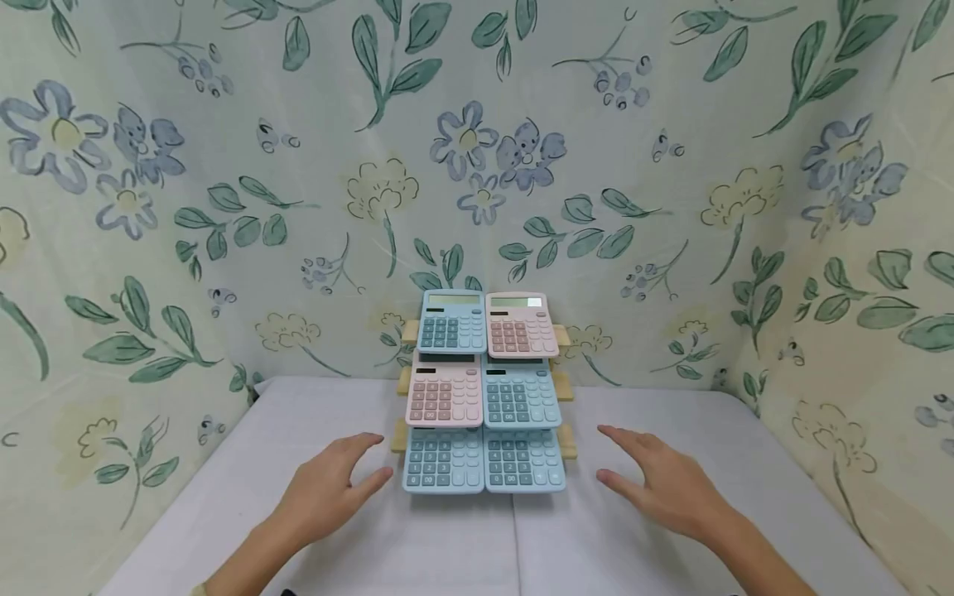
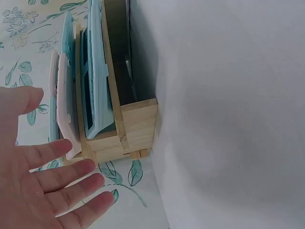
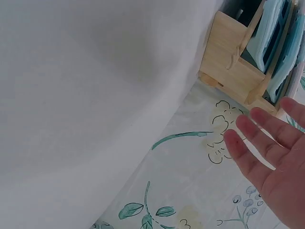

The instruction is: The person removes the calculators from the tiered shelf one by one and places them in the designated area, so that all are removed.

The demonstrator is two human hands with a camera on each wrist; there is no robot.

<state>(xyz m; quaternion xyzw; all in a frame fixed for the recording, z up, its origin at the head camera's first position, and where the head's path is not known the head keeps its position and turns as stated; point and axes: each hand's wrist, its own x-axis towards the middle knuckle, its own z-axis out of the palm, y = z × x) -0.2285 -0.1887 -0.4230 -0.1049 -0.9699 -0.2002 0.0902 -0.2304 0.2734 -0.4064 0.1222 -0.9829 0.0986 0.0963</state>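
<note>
Several calculators stand in three tiers on a wooden rack [image 2: 140, 125]. On the top tier a blue calculator [image 1: 451, 321] is left of a pink calculator [image 1: 520, 324]. The middle tier has a pink calculator [image 1: 445, 391] at left and a blue calculator [image 1: 521, 393] at right. Two more blue ones, a left calculator [image 1: 443, 461] and a right calculator [image 1: 524, 461], fill the bottom tier. My left hand [image 1: 328, 488] hovers left of the rack, fingers extended, holding nothing. My right hand [image 1: 663, 484] mirrors it on the right, also holding nothing and apart from the rack.
The rack stands on a white-covered table [image 1: 633, 563], near its back edge. Behind and at both sides hangs a curtain [image 1: 298, 165] printed with flowers and leaves. Wooden rack ends [image 1: 564, 386] stick out on both sides of the calculators.
</note>
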